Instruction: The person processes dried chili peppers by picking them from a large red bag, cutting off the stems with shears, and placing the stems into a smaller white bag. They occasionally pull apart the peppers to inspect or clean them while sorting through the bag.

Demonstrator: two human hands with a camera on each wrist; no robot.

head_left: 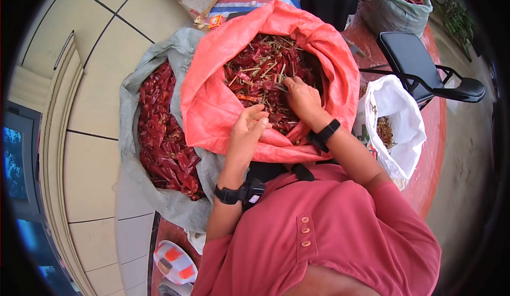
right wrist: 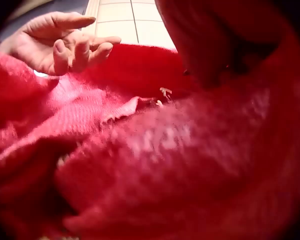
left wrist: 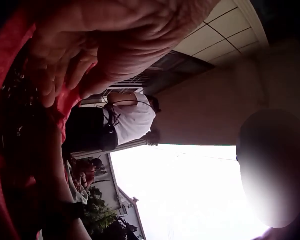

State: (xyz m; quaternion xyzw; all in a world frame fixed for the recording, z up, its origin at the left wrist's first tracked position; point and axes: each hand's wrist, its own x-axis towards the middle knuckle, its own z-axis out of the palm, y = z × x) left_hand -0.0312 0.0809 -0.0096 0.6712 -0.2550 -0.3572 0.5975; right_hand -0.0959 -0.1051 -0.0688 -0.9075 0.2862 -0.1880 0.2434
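Note:
Dried red chilies with pale stems [head_left: 260,73] fill a rolled-down red sack [head_left: 212,89]. My right hand [head_left: 305,102] reaches over them, fingers pointing down into the pile; a small dark grey thing shows by the fingertips, and whether they grip it is unclear. At the sack's near side my left hand [head_left: 247,134] is palm up with loosely bent fingers. The right wrist view shows this left hand [right wrist: 65,45] holding nothing, above the sack's folds [right wrist: 155,145]. In the left wrist view, the left hand [left wrist: 120,42] is close to the lens.
A grey sack [head_left: 130,110] of red chilies [head_left: 162,131] stands left. To the right are a white bag [head_left: 409,115] with stems inside and a black chair [head_left: 409,57]. A green sack [head_left: 398,17] stands behind. Another person [left wrist: 132,117] appears in the left wrist view.

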